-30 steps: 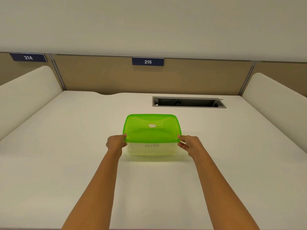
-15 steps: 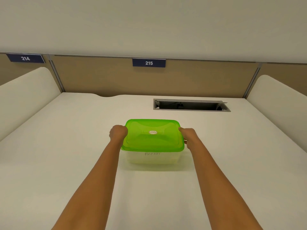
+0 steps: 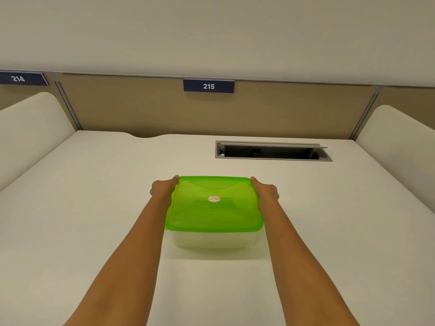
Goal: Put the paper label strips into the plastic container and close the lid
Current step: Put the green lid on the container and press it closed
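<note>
Left hand (image 3: 163,191) and right hand (image 3: 264,192) clamped on far lid (image 3: 213,204) corners between them; pressing evenly down, then checking near edge.

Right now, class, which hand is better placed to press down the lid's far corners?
Neither clearly: the left hand grips the far-left corner of the green lid, the right hand the far-right. Both sit evenly, so each presses its own corner.

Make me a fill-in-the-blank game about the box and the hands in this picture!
1. The lid on the container is coloured ____.
2. The sign straight ahead reads ____.
3. The left hand and right hand grip the lid's ____ corners.

Missing words: green; 215; far
</note>
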Action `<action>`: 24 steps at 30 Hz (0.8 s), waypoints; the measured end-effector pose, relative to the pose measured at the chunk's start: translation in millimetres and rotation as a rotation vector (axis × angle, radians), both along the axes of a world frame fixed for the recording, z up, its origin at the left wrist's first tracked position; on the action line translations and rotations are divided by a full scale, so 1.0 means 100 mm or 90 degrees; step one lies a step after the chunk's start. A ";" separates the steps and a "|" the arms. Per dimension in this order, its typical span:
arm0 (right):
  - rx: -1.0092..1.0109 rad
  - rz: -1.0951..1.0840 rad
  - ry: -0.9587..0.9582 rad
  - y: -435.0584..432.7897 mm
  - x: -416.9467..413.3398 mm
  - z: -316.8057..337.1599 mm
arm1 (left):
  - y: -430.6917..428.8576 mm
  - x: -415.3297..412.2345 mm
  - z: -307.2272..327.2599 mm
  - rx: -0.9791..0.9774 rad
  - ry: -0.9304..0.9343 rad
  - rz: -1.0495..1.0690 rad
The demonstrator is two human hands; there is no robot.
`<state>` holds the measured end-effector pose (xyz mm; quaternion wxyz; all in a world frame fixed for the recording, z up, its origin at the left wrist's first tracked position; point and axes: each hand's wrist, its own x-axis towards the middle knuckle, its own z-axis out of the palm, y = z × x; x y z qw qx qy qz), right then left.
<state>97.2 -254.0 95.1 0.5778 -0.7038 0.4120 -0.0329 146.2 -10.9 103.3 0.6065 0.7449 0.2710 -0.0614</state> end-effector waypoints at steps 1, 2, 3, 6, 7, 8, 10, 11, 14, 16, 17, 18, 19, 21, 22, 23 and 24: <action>-0.006 -0.003 0.000 0.00 0.01 -0.01 | 0.00 0.02 -0.02 -0.019 0.002 0.006; -0.012 -0.004 0.001 0.01 0.03 -0.03 | 0.01 0.04 -0.03 -0.036 0.003 0.012; -0.016 -0.007 0.001 0.01 0.04 -0.04 | 0.01 0.05 -0.04 -0.048 0.004 0.017; -0.012 -0.015 -0.006 0.03 0.06 -0.07 | 0.00 0.09 -0.06 -0.066 0.014 0.034; -0.009 -0.019 -0.008 0.03 0.07 -0.07 | 0.00 0.10 -0.07 -0.070 0.017 0.038; -0.008 -0.022 -0.008 0.03 0.07 -0.08 | 0.01 0.11 -0.08 -0.074 0.018 0.041; -0.012 -0.023 -0.006 0.04 0.08 -0.08 | 0.02 0.12 -0.10 -0.077 0.015 0.037; -0.015 -0.022 -0.004 0.04 0.08 -0.08 | 0.02 0.12 -0.11 -0.077 0.012 0.033; -0.028 -0.017 0.002 0.04 0.06 -0.07 | 0.01 0.11 -0.13 -0.047 -0.001 0.020; -0.052 -0.004 0.010 0.04 0.04 -0.05 | -0.01 0.07 -0.12 0.007 -0.011 0.018; -0.066 0.007 0.014 0.04 0.04 -0.04 | -0.03 0.05 -0.11 0.042 -0.020 0.009; -0.081 0.019 0.018 0.05 0.03 -0.03 | -0.04 0.02 -0.09 0.079 -0.030 -0.015; -0.093 0.029 0.021 0.05 0.01 -0.01 | -0.05 -0.01 -0.07 0.113 -0.039 -0.043; -0.120 0.053 0.021 0.05 -0.01 0.02 | -0.06 -0.06 -0.03 0.161 -0.052 -0.079; -0.135 0.068 0.016 0.05 -0.03 0.03 | -0.05 -0.08 -0.01 0.174 -0.058 -0.087; -0.147 0.081 0.007 0.05 -0.05 0.04 | -0.03 -0.10 0.00 0.181 -0.065 -0.089; -0.158 0.089 -0.004 0.05 -0.07 0.04 | -0.02 -0.12 0.01 0.189 -0.075 -0.088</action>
